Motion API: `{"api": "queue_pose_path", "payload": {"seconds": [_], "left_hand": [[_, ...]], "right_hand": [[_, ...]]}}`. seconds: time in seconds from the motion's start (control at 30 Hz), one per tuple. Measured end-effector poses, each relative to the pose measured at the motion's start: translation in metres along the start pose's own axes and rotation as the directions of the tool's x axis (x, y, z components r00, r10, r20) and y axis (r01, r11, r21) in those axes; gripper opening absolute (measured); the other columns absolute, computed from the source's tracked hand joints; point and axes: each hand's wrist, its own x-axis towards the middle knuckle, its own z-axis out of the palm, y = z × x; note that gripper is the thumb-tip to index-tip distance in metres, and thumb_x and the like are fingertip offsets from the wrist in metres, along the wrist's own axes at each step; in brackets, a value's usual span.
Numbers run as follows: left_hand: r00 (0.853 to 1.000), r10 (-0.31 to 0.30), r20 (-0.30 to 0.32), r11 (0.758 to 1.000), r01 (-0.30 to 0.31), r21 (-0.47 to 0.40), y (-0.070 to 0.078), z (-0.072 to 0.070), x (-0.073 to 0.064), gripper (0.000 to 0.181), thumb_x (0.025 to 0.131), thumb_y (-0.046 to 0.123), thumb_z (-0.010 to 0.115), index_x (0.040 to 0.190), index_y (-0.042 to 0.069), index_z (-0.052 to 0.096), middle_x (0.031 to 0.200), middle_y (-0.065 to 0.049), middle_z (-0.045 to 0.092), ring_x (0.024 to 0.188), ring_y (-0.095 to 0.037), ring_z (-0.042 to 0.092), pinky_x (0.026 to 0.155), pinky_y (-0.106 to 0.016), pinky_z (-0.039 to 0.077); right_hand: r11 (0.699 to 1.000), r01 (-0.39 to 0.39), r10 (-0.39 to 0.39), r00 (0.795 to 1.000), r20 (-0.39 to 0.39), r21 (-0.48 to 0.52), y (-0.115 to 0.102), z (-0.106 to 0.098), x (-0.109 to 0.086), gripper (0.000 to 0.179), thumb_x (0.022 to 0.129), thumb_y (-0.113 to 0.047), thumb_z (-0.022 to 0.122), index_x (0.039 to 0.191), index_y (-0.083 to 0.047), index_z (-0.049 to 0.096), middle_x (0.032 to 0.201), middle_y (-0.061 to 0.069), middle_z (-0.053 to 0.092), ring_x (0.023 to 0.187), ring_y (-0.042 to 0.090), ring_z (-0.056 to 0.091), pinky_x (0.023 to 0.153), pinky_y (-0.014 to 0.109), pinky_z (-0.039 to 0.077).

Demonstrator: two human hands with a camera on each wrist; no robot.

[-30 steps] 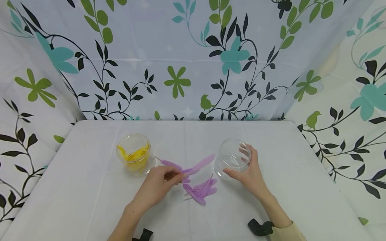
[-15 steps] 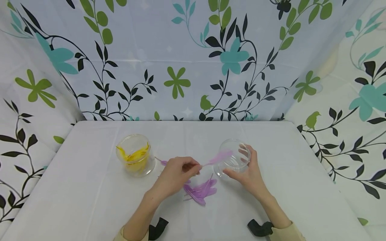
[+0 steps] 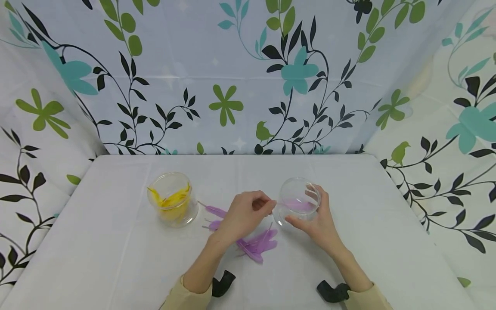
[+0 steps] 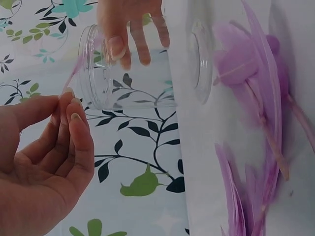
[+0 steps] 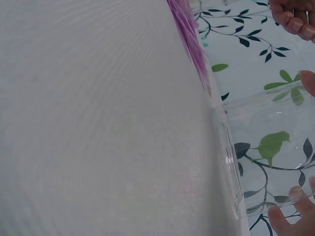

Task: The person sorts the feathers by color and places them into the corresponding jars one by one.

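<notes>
My left hand (image 3: 245, 214) pinches the quill of a purple feather (image 4: 75, 70) between thumb and fingertips. The feather's soft end shows over the mouth of a clear jar (image 3: 287, 191), its stem pointing back at the hand. Fingers and thumb of my right hand (image 3: 320, 226) grip this jar around its side; it stands upright on its round foot. Several purple feathers (image 3: 260, 245) lie loose on the table in front of the jar, some of them partly hidden under the left hand and forearm in the head view.
At the left stands a similar clear jar (image 3: 167, 178) with yellow feathers (image 3: 174, 200) inside. The white table (image 3: 97, 241) ends at a patterned cloth (image 3: 186, 77) behind and at the sides. Dark wrist pieces (image 3: 223, 283) are at both wrists.
The left hand has picked a purple feather off the table and carried it right, up to the jar's mouth. The right hand and its jar have stayed in place.
</notes>
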Motion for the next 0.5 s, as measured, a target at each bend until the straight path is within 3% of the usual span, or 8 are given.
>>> {"api": "queue_pose_path", "payload": {"seconds": [0.33, 0.5], "left_hand": [[0.996, 0.044, -0.078, 0.999, -0.046, -0.027, 0.005, 0.021, 0.013, 0.019, 0.099, 0.025, 0.062, 0.096, 0.010, 0.073, 0.082, 0.004, 0.071, 0.076, -0.008, 0.063, 0.073, -0.022, 0.056], [0.996, 0.048, -0.078, 0.999, -0.049, -0.017, 0.006, 0.027, 0.016, 0.019, 0.098, 0.025, 0.063, 0.094, 0.010, 0.073, 0.082, 0.002, 0.070, 0.074, -0.008, 0.063, 0.070, -0.021, 0.055]], "right_hand": [[1.000, -0.019, 0.019, 1.000, 0.001, -0.008, 0.003, 0.000, 0.000, 0.104, 0.075, -0.021, 0.089, 0.152, -0.019, 0.019, 0.154, 0.011, 0.035, 0.143, 0.031, 0.035, 0.112, 0.067, 0.030], [1.000, -0.014, 0.014, 1.000, 0.006, -0.006, 0.002, 0.000, 0.000, 0.105, 0.075, -0.021, 0.089, 0.152, -0.016, 0.018, 0.154, 0.011, 0.033, 0.142, 0.034, 0.035, 0.111, 0.064, 0.034]]}}
